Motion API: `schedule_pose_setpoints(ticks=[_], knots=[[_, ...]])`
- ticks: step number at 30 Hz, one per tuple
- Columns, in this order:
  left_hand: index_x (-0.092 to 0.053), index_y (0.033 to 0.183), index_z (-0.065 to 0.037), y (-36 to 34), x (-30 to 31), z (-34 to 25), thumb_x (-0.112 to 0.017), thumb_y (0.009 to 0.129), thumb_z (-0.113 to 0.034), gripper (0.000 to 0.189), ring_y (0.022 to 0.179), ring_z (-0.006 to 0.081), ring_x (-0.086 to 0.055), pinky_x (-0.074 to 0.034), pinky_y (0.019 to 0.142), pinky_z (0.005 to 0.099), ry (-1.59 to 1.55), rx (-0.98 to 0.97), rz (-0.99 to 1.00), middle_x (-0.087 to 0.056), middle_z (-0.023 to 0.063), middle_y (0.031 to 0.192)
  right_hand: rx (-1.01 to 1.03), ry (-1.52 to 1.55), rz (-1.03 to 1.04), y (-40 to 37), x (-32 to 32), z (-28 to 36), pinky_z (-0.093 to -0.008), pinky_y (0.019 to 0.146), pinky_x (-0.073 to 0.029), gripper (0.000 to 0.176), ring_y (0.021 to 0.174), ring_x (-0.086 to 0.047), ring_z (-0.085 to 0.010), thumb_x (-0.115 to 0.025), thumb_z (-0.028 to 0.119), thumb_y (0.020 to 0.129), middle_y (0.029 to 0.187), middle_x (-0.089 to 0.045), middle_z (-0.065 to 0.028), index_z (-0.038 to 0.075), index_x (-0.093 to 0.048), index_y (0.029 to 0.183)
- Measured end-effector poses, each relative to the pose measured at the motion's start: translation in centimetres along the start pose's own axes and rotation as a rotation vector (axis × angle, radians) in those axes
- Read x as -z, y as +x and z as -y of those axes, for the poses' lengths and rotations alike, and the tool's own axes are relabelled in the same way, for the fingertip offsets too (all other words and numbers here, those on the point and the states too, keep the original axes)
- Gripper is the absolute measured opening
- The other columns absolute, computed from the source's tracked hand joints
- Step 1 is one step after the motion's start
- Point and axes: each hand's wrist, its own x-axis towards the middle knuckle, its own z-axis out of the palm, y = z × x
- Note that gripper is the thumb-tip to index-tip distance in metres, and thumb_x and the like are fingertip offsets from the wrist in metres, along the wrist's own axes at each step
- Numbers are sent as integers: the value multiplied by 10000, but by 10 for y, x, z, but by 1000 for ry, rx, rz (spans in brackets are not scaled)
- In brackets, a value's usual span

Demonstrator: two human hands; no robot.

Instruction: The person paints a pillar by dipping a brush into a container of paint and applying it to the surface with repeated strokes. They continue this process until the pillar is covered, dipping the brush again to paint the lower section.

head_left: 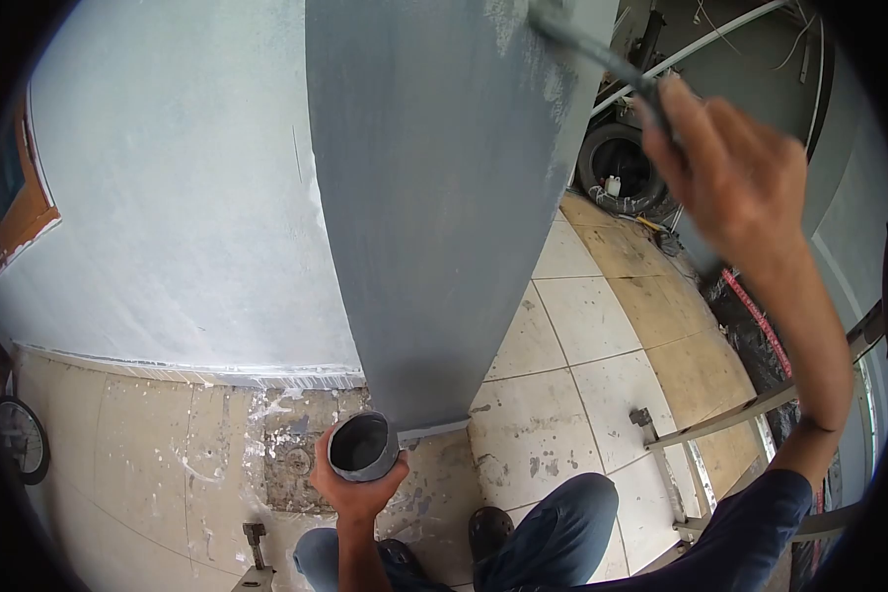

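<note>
My right hand (pixel 725 168) is raised at the upper right, its fingers wrapped round the handle of a paintbrush (pixel 602 57). The brush head, slightly blurred, touches the upper right part of a dark grey painted wall section (pixel 434 197). Light streaky patches show around the bristles and along that side. Low in the middle, my left hand (pixel 360 493) grips a cup of grey paint (pixel 363 447) from beneath and both sides. The cup is held upright in front of the foot of the grey section, and its opening faces me.
A pale wall (pixel 187 197) adjoins the grey section on the left. Paint-spattered tiles (pixel 572 345) cover the floor. A metal ladder-like frame (pixel 701 434) stands at the right, near a tyre (pixel 622 168). A small wheel (pixel 20 439) shows at far left.
</note>
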Motion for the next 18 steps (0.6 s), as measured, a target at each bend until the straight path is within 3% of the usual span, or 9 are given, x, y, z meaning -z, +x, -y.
schedule_pose_setpoints(ticks=[1,2,3,4,9,12,18], knots=[[-627,1110,-21,-1,1,0,-892,509,-157,671,850,192,-710,-562,824,346,2,5,2,-719,76,958,14,-21,43,-14,3,32,-305,377,-384,237,474,-471,-122,-710,105,830,604,-450,-5,-49,-670,1006],[-623,1118,-19,0,1,2,-893,512,-157,678,859,192,-712,-562,831,345,-9,6,8,-720,81,969,138,34,101,-26,6,52,-273,362,-335,333,501,-430,-90,-680,38,719,602,-412,-1,-139,-661,1000],[-619,1126,-16,-1,2,3,-894,515,-158,685,868,192,-714,-563,838,345,-20,8,13,-722,87,979,206,108,149,-35,12,71,-238,374,-307,401,496,-420,-101,-639,43,600,590,-409,-11,-157,-667,946],[-619,1126,-16,-2,3,5,-894,515,-158,685,868,192,-714,-563,838,345,-13,16,15,-722,87,979,213,190,221,-41,21,91,-221,381,-288,424,481,-393,-93,-618,83,559,566,-396,3,-136,-685,916],[-585,1155,-7,-6,5,8,-916,509,-210,755,847,220,-740,-593,794,350,49,-79,4,-734,105,946,322,561,394,-86,18,161,-218,360,-347,334,444,-465,-95,-661,107,637,532,-486,-16,-91,-706,902],[-585,1158,-8,-6,6,6,-917,509,-215,757,853,221,-741,-593,791,349,51,-84,16,-733,107,953,273,741,294,-96,18,186,-230,356,-364,349,440,-477,-97,-668,123,636,539,-513,-28,-92,-702,908],[-590,1161,6,-8,4,0,-903,516,-174,740,882,199,-727,-571,839,349,14,-19,19,-737,94,988,272,715,447,-89,-5,198,-273,356,-418,359,467,-573,-141,-663,128,668,576,-580,-70,-94,-696,947]])
